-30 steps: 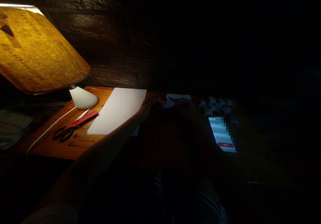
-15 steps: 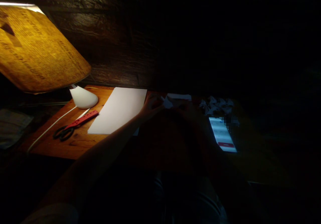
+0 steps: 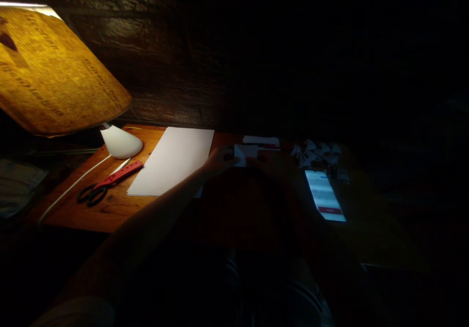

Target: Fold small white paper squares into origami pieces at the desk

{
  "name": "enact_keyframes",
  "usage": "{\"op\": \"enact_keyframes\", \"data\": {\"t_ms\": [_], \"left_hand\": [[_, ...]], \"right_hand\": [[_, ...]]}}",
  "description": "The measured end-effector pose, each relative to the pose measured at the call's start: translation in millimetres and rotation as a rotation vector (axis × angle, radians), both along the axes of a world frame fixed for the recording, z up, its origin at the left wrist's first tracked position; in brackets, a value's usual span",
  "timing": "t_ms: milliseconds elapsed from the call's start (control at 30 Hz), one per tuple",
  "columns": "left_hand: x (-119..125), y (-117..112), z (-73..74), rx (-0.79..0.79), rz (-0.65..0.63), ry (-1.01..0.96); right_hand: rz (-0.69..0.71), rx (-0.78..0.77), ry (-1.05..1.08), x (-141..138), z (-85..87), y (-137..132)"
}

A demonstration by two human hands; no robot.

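The scene is very dark. My left hand [image 3: 217,161] and my right hand [image 3: 273,163] meet over the wooden table [image 3: 110,210], both pinching a small white folded piece of paper [image 3: 245,152]. The left hand's fingers are closed on its left edge. My right hand is deep in shadow at the paper's right edge, its fingers barely visible. A large white sheet of paper [image 3: 172,161] lies just left of my left hand.
A lit lamp with a yellow printed shade [image 3: 51,73] and white base [image 3: 120,142] stands at the left. Red-handled scissors [image 3: 110,180] lie beside its cord. A lit phone [image 3: 325,195] rests at the right, crumpled white paper [image 3: 318,153] behind it, a small slip [image 3: 261,141] beyond my hands.
The small paper looked crumpled and raised between my hands; now it appears flatter and squarer, held lower. Both hands shifted only slightly.
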State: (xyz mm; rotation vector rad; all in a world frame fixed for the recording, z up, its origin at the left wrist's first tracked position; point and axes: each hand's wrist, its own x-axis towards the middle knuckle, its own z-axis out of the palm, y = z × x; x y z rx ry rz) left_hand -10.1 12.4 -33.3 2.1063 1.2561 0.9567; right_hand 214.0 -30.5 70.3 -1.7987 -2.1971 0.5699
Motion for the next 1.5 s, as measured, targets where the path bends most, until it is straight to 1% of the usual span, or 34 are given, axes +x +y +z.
{"op": "enact_keyframes", "data": {"t_ms": [67, 167, 300, 433, 533, 633, 700, 767, 933, 1067, 1200, 1267, 1333, 1433, 1500], "left_hand": [[0.9, -0.5, 0.9, -0.02, -0.008, 0.051], [3.2, -1.1, 1.7, -0.011, 0.02, 0.174], [6.0, -1.3, 2.7, 0.002, 0.065, 0.287], [7.0, -1.4, 4.6, -0.007, 0.129, 0.303], [7.4, -1.2, 4.5, -0.009, 0.139, 0.306], [8.0, 0.2, 1.7, 0.023, 0.143, 0.342], [8.2, 1.4, -0.6, 0.063, 0.187, 0.362], [8.0, 2.0, -1.8, 0.079, 0.205, 0.37], [7.6, -0.9, -1.2, 0.073, 0.194, 0.387], [10.3, -3.9, -1.6, 0.113, 0.207, 0.399], [12.3, -4.2, 0.4, 0.072, 0.204, 0.362], [12.4, -3.5, 1.1, 0.065, 0.197, 0.344], [12.1, -2.2, 0.0, 0.074, 0.204, 0.347], [11.2, 0.2, -3.8, 0.073, 0.204, 0.353], [10.5, 1.5, -6.2, 0.076, 0.191, 0.357]], "right_hand": [[0.059, 0.05, -0.06, 1.8, -3.8, 1.5], [0.132, 0.099, -0.138, 4.0, -9.2, 3.3], [0.107, 0.099, -0.235, 0.8, -7.6, -0.4], [0.072, 0.1, -0.27, -4.3, -0.7, -6.0], [0.063, 0.073, -0.298, -5.4, 2.2, -7.0], [0.074, 0.078, -0.291, -5.2, 1.3, -5.9], [0.078, 0.106, -0.279, -4.9, -1.1, -4.7], [0.081, 0.123, -0.274, -4.5, -4.1, -3.2], [0.108, 0.135, -0.242, -2.4, -11.5, 1.3], [0.088, 0.147, -0.212, -1.2, -21.7, 5.9], [0.095, 0.119, -0.164, -3.9, -30.9, 9.6], [0.077, 0.118, -0.185, -5.9, -28.0, 7.6], [0.053, 0.124, -0.225, -7.4, -20.0, 2.9], [0.059, 0.107, -0.246, -8.2, -9.3, -2.8], [0.049, 0.11, -0.238, -7.9, -10.0, -2.3]]}}
